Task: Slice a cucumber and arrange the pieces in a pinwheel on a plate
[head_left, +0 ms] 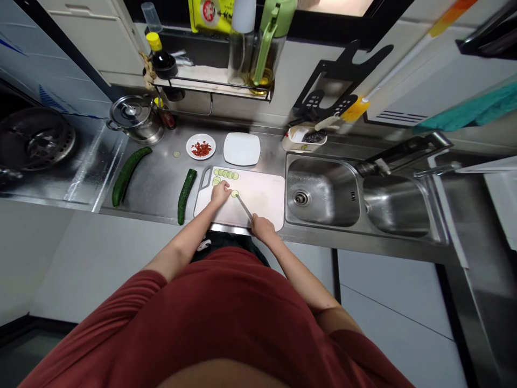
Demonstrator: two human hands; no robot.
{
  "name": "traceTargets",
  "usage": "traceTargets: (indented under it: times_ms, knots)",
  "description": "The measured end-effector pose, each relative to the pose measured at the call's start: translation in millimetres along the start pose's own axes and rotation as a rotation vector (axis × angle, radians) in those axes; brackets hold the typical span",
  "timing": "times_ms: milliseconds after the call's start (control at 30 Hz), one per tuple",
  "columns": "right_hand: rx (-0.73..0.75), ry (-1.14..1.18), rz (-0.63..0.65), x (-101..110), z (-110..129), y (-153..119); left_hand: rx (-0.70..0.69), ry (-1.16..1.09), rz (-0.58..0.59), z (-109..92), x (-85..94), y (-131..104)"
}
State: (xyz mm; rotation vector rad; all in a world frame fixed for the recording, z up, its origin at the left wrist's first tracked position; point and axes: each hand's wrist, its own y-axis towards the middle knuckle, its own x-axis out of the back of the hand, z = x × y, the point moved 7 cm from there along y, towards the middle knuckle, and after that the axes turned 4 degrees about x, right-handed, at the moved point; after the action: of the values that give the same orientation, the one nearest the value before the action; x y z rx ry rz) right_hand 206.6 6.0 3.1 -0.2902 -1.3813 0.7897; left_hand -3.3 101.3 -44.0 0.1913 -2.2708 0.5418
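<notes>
On a white cutting board [264, 196] with a grey handle, my right hand [263, 227] grips a knife [244, 205] by its handle. The blade points up and left, and its tip meets a pale green cucumber slice [235, 193]. My left hand [220, 193] has its fingers bent together at the left edge of that slice; the fingertips are small and partly hidden. Behind it lies a row of overlapping cucumber slices [226, 174], with more slices [216, 181] just below the row. A cut length of cucumber [187, 196] rests left of the board.
A whole cucumber [128, 175] and a lidded steel pot [135, 118] stand left. Behind the board are a plate of chopped red pieces [201, 146] and a white square plate [242, 149]. A double sink [323, 191] adjoins the right; a bottle shelf [210, 85] hangs above.
</notes>
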Motion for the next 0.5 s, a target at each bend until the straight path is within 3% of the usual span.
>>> traceTargets:
  times_ms: [500]
  knots:
    - [0.042,-0.020,-0.032,7.9,7.8,10.1,-0.005,0.022,0.004,-1.5,1.0,1.2]
